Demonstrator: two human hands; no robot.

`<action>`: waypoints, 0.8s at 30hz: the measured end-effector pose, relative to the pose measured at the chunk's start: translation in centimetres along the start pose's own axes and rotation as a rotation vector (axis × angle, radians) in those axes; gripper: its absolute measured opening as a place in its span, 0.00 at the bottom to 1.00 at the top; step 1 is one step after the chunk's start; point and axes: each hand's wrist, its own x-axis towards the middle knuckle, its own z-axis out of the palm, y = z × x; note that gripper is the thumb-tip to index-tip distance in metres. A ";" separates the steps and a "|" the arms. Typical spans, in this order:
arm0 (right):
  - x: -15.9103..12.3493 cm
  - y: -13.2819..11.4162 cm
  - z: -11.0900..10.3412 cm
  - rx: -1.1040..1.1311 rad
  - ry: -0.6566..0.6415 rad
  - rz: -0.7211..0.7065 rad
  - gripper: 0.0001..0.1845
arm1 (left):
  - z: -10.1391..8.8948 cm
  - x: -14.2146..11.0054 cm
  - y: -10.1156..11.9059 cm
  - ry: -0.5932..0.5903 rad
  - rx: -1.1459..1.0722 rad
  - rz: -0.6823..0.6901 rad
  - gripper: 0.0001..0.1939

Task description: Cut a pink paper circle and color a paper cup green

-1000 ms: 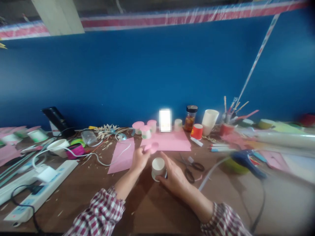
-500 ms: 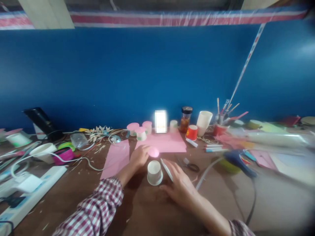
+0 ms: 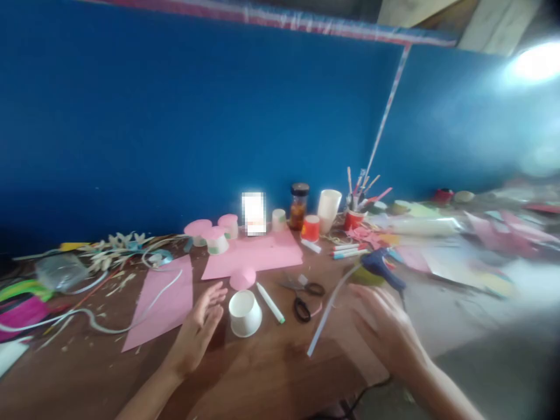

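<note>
My left hand (image 3: 202, 326) is open and holds nothing, its fingers stretched out just left of a white paper cup (image 3: 245, 315) standing on the table. Behind that cup is a pink paper disc (image 3: 242, 278). A white marker with a green end (image 3: 271, 303) lies to the cup's right. Farther right, my right hand (image 3: 387, 326) is somewhat blurred, empty, with its fingers reaching forward. It is nearest to a blue glue gun (image 3: 380, 263), from which a long whitish glue stick (image 3: 330, 309) sticks out. Black-handled scissors (image 3: 303, 294) lie between the marker and the glue stick.
Pink paper sheets (image 3: 271, 256) lie at the back, near several pink-topped cups (image 3: 216, 240). A dark-lidded jar (image 3: 299, 207), a red cup (image 3: 311, 228) and a brush holder (image 3: 354, 220) stand by the blue wall. White cord (image 3: 100, 328) crosses the left side.
My right hand has let go of the white marker and moved right towards the glue gun. My left hand has left the pink disc and drawn back. The view has turned right.
</note>
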 end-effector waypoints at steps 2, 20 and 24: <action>-0.2 1.9 -0.6 -0.143 0.124 0.113 0.14 | 0.6 -0.4 0.5 -0.069 0.024 0.041 0.37; 0.6 8.7 0.1 -0.378 -0.046 0.551 0.13 | 1.9 -0.4 2.6 -0.027 0.191 0.046 0.30; -0.2 9.4 -0.7 -0.245 0.151 0.568 0.20 | 2.0 0.0 3.0 -0.052 0.136 0.039 0.32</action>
